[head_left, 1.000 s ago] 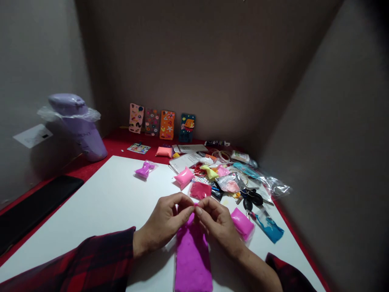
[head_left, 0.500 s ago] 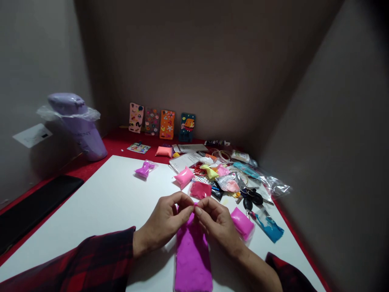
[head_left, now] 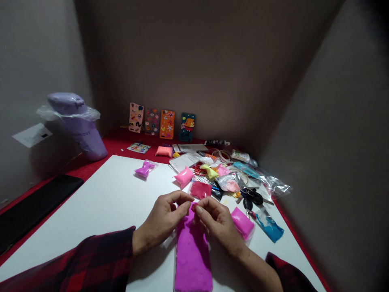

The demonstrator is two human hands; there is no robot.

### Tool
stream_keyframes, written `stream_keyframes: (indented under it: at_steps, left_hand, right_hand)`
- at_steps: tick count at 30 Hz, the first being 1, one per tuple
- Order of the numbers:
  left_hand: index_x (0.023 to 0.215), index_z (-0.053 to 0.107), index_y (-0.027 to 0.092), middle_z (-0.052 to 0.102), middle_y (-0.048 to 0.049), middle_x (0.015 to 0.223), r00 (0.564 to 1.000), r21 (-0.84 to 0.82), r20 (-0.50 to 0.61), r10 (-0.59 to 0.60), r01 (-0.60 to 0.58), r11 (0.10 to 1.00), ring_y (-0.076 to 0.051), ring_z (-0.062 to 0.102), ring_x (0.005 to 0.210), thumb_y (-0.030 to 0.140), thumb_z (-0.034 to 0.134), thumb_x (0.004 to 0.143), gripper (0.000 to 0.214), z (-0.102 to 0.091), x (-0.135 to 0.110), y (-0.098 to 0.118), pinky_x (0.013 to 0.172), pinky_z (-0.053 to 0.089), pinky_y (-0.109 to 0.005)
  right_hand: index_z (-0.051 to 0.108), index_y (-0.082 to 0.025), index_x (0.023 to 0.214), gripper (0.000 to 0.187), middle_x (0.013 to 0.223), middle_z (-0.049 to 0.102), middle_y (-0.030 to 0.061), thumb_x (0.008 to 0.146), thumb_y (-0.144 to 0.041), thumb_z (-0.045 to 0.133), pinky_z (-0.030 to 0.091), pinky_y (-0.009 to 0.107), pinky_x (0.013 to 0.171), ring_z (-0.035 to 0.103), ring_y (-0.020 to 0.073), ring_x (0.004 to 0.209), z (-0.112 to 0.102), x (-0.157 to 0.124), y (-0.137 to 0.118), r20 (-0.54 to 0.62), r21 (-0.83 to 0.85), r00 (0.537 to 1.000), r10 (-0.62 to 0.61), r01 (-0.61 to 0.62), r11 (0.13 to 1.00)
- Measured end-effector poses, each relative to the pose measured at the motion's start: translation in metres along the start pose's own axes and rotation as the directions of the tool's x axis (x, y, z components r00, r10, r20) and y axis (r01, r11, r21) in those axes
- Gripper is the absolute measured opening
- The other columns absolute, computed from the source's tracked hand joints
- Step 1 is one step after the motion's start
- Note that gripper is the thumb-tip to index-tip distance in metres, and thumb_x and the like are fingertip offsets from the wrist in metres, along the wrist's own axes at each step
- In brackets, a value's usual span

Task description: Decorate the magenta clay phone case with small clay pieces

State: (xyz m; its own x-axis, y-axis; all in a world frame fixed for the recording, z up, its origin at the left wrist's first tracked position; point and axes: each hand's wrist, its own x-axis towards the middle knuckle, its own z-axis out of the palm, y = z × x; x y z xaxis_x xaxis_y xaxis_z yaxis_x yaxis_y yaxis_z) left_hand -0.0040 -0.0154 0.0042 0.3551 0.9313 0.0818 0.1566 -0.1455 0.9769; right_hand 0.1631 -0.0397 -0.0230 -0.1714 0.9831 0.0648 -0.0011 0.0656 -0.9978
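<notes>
A long slab of magenta clay (head_left: 192, 255) lies on the white board (head_left: 112, 198) right in front of me. My left hand (head_left: 164, 221) and my right hand (head_left: 217, 225) meet over its far end. Both have their fingertips pinched together on a small bit of magenta clay (head_left: 192, 207) held between them. Dark red plaid sleeves cover both forearms.
Small bags of coloured clay lie beyond my hands: a pink bag (head_left: 242, 222), a red bag (head_left: 200, 189), a light pink bag (head_left: 184, 177), a purple bag (head_left: 145, 168). Scissors (head_left: 252, 197) and a blue bag (head_left: 270, 228) lie right. Decorated phone cases (head_left: 167, 124) lean on the back wall; a lilac jug (head_left: 79, 125) stands left.
My fingertips have shifted slightly on the small bit of clay; both hands stay in the same place over the slab's far end.
</notes>
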Motion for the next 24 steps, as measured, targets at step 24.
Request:
stream_keyframes:
  at_steps: [24]
  left_hand:
    - [0.089,0.070,0.013,0.066,-0.0044,0.075,0.976,0.226,0.012,0.215,-0.212,0.951,-0.012,0.054,0.063,0.017,0.056,0.083,0.016,0.0002,-0.0039,0.0018,0.058,0.042,-0.023]
  right_hand:
    - [0.054,-0.016,0.076,0.027,0.061,0.052,-0.0027,0.086,-0.040,0.060,0.034,0.020,0.050,0.046,0.0094,0.054,0.0015,0.0003,-0.0039,-0.021,0.039,0.999,0.041,-0.040,0.998]
